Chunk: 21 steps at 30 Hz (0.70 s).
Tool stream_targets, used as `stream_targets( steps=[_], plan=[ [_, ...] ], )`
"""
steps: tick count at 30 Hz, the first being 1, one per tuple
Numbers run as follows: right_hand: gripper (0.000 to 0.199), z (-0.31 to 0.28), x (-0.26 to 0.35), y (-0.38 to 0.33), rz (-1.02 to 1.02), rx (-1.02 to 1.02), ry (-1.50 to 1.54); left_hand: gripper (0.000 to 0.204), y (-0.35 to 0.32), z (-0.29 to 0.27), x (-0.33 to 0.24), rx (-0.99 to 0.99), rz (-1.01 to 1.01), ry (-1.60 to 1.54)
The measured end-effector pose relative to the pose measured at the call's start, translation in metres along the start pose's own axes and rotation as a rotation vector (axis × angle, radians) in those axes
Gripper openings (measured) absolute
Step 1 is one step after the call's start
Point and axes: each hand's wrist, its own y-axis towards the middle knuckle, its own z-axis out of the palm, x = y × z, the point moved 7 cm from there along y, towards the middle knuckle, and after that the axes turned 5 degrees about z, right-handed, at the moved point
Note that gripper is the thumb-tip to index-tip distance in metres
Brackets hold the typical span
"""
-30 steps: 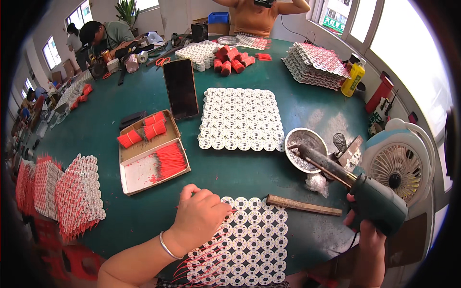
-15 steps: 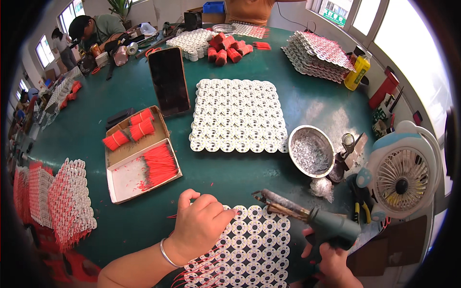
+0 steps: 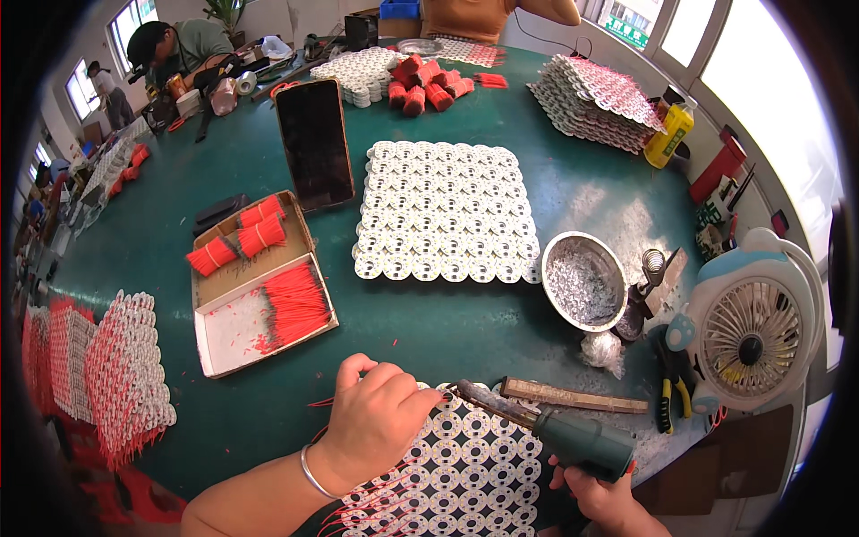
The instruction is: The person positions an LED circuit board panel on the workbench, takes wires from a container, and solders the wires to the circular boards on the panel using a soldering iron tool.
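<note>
My left hand, with a bangle on its wrist, is closed in a pinch over the top edge of a panel of round white circuit boards. Red wires stick out from its left side, and a wire end shows at the fingertips. My right hand grips a dark green soldering gun. Its metal tip points left and meets the board right beside my left fingertips; whether it touches the wire is too small to tell. More red wires hang off the panel's left columns.
A box of cut red wires stands left, behind it an upright phone. Stacked board panels lie ahead. To the right are a metal bowl of solder scraps, a wooden strip, pliers and a fan.
My right hand has brought the soldering gun left, its tip now at my left fingertips. That uncovers the wooden strip. My left hand has stayed nearly still.
</note>
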Motion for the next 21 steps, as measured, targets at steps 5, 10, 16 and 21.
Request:
stream_targets(
  steps=[5,10,16,21],
  plan=[
    [0.028,0.001,0.004,0.0,0.017,-0.014,-0.01,0.016,-0.001,0.001,0.001,-0.021,-0.014,-0.007],
    [0.027,0.001,0.004,0.0,0.009,-0.021,-0.01,0.015,0.002,0.0,0.0,-0.014,-0.02,-0.006],
    [0.039,-0.004,-0.002,-0.003,0.05,0.002,-0.063,0.016,0.001,-0.001,0.0,-0.012,-0.025,0.001],
    [0.061,-0.01,0.01,-0.01,-0.136,-0.109,0.142,0.015,0.003,0.0,-0.002,-0.022,-0.007,0.032]
  ],
)
